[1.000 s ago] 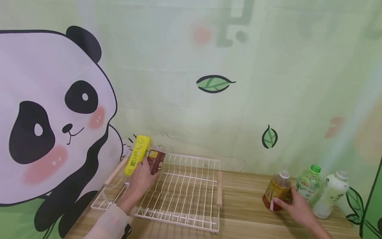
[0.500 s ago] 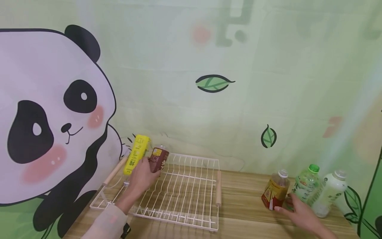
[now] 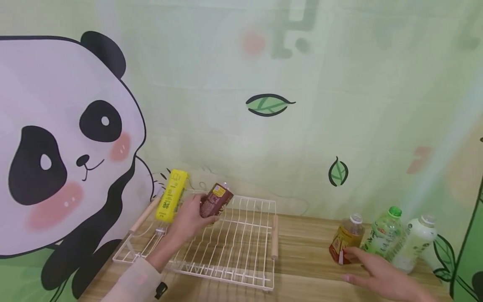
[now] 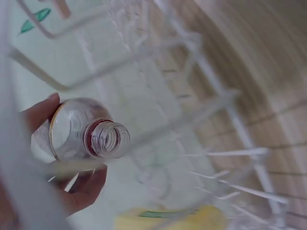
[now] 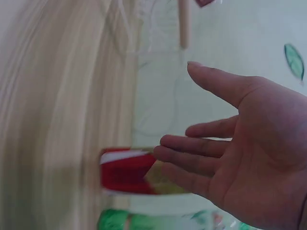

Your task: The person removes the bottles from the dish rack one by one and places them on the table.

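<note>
My left hand (image 3: 190, 214) grips a bottle with a dark maroon label (image 3: 216, 200), tilted above the white wire rack (image 3: 226, 279). In the left wrist view the bottle's clear, threaded neck (image 4: 112, 140) shows uncapped, with thumb and fingers around the body. To the left a yellow bottle (image 3: 172, 195) leans in the rack, its lettering upside down. My right hand (image 3: 377, 274) has its fingers extended beside a red-and-yellow bottle (image 3: 346, 239). The right wrist view shows that palm (image 5: 259, 143) holding nothing; its fingertips overlap the bottle (image 5: 127, 170), and contact is unclear.
A green-capped bottle (image 3: 385, 233) and a white bottle (image 3: 415, 243) stand on the wooden table (image 3: 305, 264) at the right. The rack has wooden handles, including one on its right side (image 3: 275, 237). Behind hangs a pale green printed backdrop (image 3: 226, 138).
The left hand has carried the maroon-labelled bottle right, away from the yellow one, tilting it further. The right hand has let go of the red-and-yellow bottle and straightened its fingers.
</note>
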Action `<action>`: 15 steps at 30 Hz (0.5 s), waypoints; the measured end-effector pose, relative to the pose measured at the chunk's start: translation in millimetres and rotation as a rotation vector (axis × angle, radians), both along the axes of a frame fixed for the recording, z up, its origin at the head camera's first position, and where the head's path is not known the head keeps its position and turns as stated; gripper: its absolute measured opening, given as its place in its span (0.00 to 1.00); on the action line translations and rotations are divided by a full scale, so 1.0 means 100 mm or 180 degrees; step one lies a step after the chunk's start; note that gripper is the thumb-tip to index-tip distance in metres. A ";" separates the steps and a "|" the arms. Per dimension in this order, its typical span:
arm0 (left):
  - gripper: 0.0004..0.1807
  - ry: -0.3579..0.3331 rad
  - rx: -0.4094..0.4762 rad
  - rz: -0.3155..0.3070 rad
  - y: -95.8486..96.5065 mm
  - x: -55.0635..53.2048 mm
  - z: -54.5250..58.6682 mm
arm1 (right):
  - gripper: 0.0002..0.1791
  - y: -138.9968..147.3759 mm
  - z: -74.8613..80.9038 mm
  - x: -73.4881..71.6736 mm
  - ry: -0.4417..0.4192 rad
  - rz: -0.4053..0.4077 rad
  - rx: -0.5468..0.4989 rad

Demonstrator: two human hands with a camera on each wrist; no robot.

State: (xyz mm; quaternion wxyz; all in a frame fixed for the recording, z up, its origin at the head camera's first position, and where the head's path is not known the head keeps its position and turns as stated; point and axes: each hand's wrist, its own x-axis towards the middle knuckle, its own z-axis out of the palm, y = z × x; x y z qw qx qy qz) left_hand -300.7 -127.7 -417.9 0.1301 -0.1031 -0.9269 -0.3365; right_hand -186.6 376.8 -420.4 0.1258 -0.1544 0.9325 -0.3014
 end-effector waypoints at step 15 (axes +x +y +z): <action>0.41 0.0440 -0.0480 -0.0867 0.65 0.47 0.37 | 0.41 -0.72 0.43 0.00 0.1617 0.0196 0.0162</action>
